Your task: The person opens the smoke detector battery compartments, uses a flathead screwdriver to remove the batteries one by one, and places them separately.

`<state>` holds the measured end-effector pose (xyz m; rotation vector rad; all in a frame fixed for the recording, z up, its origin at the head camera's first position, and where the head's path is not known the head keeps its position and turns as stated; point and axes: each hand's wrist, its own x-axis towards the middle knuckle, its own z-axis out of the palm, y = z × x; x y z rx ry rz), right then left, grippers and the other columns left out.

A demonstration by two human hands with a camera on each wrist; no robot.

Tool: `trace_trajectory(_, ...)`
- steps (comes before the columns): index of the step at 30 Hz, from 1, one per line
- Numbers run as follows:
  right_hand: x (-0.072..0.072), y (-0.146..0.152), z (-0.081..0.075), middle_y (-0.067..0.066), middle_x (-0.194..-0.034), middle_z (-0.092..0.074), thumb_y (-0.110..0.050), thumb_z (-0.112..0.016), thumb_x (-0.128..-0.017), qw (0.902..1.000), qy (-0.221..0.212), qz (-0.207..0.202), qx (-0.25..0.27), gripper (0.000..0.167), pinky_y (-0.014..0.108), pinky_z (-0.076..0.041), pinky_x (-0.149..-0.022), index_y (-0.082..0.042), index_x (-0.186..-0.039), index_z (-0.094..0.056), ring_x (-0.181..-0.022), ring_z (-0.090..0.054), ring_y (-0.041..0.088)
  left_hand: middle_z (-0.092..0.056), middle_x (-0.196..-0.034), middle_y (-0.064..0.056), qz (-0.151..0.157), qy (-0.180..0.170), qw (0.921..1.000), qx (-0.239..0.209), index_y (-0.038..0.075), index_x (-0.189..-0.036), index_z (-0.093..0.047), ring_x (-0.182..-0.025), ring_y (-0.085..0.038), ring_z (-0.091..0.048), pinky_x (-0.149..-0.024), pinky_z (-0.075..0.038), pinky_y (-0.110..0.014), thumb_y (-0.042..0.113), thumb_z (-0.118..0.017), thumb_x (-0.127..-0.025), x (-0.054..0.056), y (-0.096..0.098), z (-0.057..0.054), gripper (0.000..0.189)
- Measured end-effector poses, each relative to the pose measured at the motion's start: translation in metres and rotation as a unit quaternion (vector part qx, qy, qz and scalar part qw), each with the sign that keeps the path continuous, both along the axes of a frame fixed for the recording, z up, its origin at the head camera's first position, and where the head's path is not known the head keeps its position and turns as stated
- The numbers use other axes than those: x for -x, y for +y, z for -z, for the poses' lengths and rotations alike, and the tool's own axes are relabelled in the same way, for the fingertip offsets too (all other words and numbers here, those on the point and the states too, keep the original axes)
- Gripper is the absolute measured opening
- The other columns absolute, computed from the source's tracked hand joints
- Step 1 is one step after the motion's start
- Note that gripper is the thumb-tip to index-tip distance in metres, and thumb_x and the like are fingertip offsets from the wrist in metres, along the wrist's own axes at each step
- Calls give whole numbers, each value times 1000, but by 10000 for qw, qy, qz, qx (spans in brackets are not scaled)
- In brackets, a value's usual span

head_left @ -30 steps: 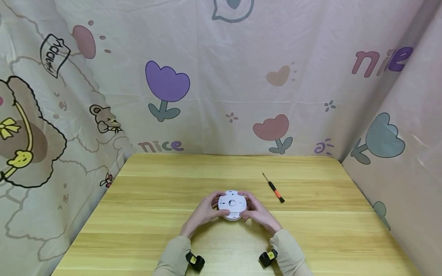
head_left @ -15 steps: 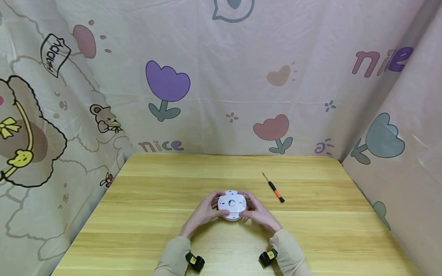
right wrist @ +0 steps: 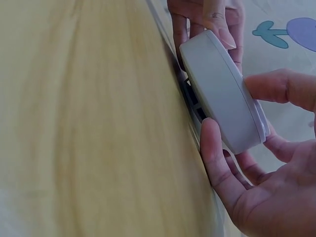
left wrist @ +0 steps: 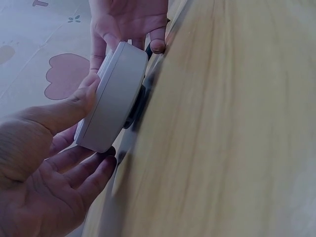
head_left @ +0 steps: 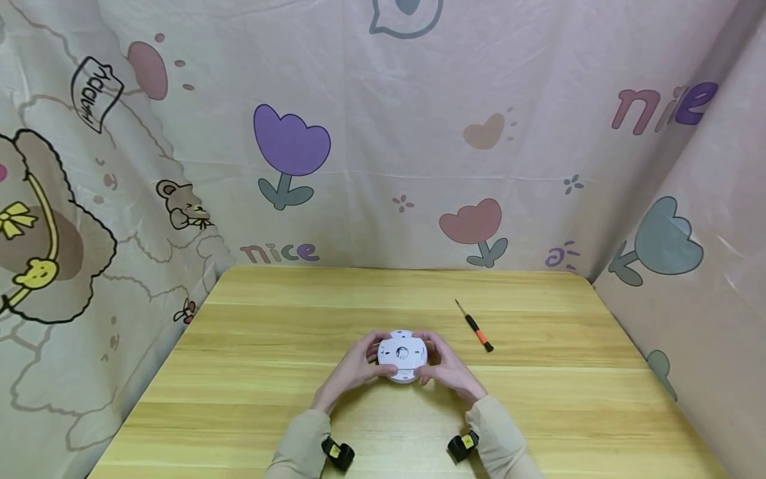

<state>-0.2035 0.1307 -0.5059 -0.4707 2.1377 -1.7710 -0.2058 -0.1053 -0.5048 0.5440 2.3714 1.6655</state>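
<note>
A round white smoke detector (head_left: 402,355) is held just over the table, its slotted mounting plate facing up around a central hole. My left hand (head_left: 353,367) grips its left side, thumb on the plate's edge and fingers curled beneath. Opposite, my right hand (head_left: 450,370) grips the right side in the same way. In the left wrist view the smooth side wall of the smoke detector (left wrist: 113,96) shows, with a dark part (left wrist: 136,108) under it. The right wrist view shows a fingertip (right wrist: 211,131) against the lower edge. The underside is mostly hidden.
A small screwdriver (head_left: 475,329) with a black and orange handle lies to the right, tip pointing away. The wooden table (head_left: 269,319) ends at a printed curtain (head_left: 383,133) behind. Black wrist cameras (head_left: 339,454) sit by both sleeves.
</note>
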Motion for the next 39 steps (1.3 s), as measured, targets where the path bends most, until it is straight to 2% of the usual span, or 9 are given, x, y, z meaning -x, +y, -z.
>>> trace_trajectory(3, 1, -1, -1, 26, -140, -52, 1, -74, -75, 9994, 87, 212, -265, 74, 42, -58, -92, -6, -143, -46, -115, -58, 28, -52, -144, -28, 8, -14, 10000, 21, -5, -138, -49, -134, -45, -53, -115, -44, -52, 14, -83, -80, 0, 0, -1, 70)
trace_trajectory(7, 2, -1, -2, 19, -142, -51, -3, -80, -73, 9969, 234, 494, -560, 73, 56, -37, -114, -11, -139, -52, -129, -50, 33, -52, -144, -28, 13, -29, 10000, 8, -5, -138, -48, -134, -45, -52, -115, -43, -53, 14, -84, -80, 0, -1, -1, 71)
trace_trajectory(9, 2, -1, -2, 18, -142, -50, -3, -81, -73, 9966, 272, 513, -577, 72, 59, -37, -114, -11, -139, -53, -129, -49, 35, -52, -144, -28, 25, -43, 10000, -17, -6, -139, -48, -134, -45, -52, -115, -44, -53, 14, -84, -80, 0, -1, -1, 71)
trace_trajectory(17, 4, 0, -1, 20, -142, -44, 0, -81, -74, 9968, 564, 358, -431, 69, 36, -54, -99, -4, -137, -54, -126, -51, 38, -52, -144, -29, 43, -79, 9999, -137, -7, -139, -47, -134, -45, -52, -115, -44, -51, 13, -85, -79, 1, -3, -1, 74)
trace_trajectory(22, 4, 1, 1, 20, -138, -45, -2, -82, -73, 9940, 919, 298, -516, 67, 29, -54, -97, -4, -134, -56, -126, -49, 39, -52, -144, -29, -17, -111, 9998, -171, -7, -140, -47, -135, -45, -52, -115, -44, -51, 12, -87, -77, 1, -3, -1, 76)
trace_trajectory(26, 5, 2, 2, 21, -135, -46, -1, -82, -73, 9944, 973, 224, -349, 65, 25, -56, -93, -3, -133, -57, -124, -52, 39, -51, -145, -29, -35, -171, 9996, -232, -6, -141, -46, -135, -45, -51, -115, -44, -50, 12, -87, -77, 1, -2, -2, 78)
trace_trajectory(29, 6, 4, 4, 22, -134, -45, 0, -82, -73, 9945, 1010, 180, -200, 64, 28, -57, -94, 0, -132, -57, -123, -54, 40, -50, -146, -29, -14, -186, 9994, -277, -7, -141, -46, -136, -45, -51, -116, -44, -51, 12, -87, -77, 1, -2, -2, 78)
trace_trajectory(36, 6, 6, 6, 21, -131, -47, 0, -83, -73, 9923, 1213, 205, -133, 64, 45, -53, -107, 2, -131, -58, -123, -52, 39, -52, -145, -28, 32, -157, 9994, -296, -5, -141, -48, -136, -44, -51, -117, -43, -51, 12, -87, -78, 2, -2, 1, 76)
trace_trajectory(39, 6, 6, 5, 22, -130, -48, 0, -84, -73, 9918, 1259, 194, -141, 65, 45, -52, -109, 2, -133, -57, -124, -55, 41, -52, -145, -28, 37, -145, 9995, -289, -5, -141, -48, -137, -44, -51, -117, -43, -50, 11, -86, -78, 2, -3, 4, 76)
